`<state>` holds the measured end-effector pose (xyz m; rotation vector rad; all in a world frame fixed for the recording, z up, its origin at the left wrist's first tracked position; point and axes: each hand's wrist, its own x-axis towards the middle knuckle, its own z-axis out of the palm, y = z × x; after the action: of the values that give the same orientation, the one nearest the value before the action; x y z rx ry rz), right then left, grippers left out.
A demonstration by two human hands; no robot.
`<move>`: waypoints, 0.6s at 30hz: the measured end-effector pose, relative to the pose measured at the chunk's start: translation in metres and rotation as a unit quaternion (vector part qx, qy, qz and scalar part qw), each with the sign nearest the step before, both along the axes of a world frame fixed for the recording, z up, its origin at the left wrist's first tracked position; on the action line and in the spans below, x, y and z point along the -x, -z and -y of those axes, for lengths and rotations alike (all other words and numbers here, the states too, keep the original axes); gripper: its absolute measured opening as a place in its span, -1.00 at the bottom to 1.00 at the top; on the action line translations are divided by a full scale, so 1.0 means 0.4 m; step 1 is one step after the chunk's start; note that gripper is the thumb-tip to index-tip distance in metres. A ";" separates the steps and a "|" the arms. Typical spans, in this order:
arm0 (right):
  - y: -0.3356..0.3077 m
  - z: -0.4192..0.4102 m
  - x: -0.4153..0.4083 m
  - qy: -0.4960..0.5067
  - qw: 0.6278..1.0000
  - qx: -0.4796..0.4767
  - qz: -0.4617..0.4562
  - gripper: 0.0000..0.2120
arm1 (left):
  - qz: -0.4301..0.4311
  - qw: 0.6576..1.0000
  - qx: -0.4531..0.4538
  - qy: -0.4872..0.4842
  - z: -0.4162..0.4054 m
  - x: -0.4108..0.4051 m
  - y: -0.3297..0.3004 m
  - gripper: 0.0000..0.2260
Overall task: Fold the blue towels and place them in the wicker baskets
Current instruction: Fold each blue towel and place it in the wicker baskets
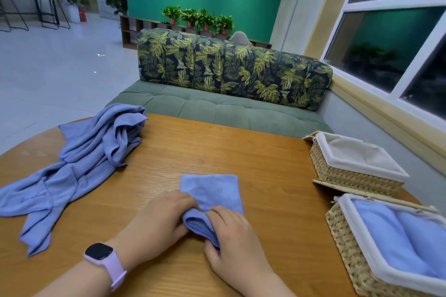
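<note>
A small folded blue towel (212, 191) lies on the wooden table (265, 164) in front of me. My left hand (159, 219) and my right hand (231, 236) both grip its near edge, which is rolled up off the table. A heap of unfolded blue towels (79, 164) sprawls over the table's left side. At the right stand two lined wicker baskets: the far basket (337, 171) holds nothing, and the near basket (347, 236) holds folded blue towels (395, 236).
A green sofa (217, 108) with a leaf-print backrest runs along the table's far edge. A window and sill line the right wall, close behind the baskets. A pink-strapped watch (103, 258) sits on my left wrist.
</note>
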<state>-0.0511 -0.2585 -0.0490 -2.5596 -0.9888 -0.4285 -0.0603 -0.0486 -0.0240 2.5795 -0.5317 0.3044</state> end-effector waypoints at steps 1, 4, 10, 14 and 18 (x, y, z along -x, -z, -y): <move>-0.004 0.007 -0.002 -0.008 1.000 0.003 -0.015 -0.66 | -0.006 1.000 0.026 -0.010 -0.005 0.000 0.003 -0.81; -0.026 0.028 -0.014 -0.003 0.997 -0.028 -0.065 -0.65 | -0.035 0.994 0.092 -0.045 -0.018 0.006 0.003 -0.76; -0.084 0.042 -0.100 0.057 0.954 -0.174 -0.236 -0.84 | -0.089 0.973 0.162 -0.140 0.004 -0.031 -0.013 -0.52; -0.098 0.028 -0.176 0.103 0.914 -0.255 -0.299 -0.70 | -0.115 0.944 0.171 -0.258 0.034 -0.104 -0.024 -0.42; -0.084 0.002 -0.256 0.159 0.911 -0.249 -0.287 -0.58 | -0.118 0.930 0.068 -0.340 0.040 -0.191 -0.008 -0.47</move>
<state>0.0514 -0.2591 -0.0153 -2.1594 -0.2083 0.0156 0.0159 -0.0647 -0.0210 2.5303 0.4744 0.2372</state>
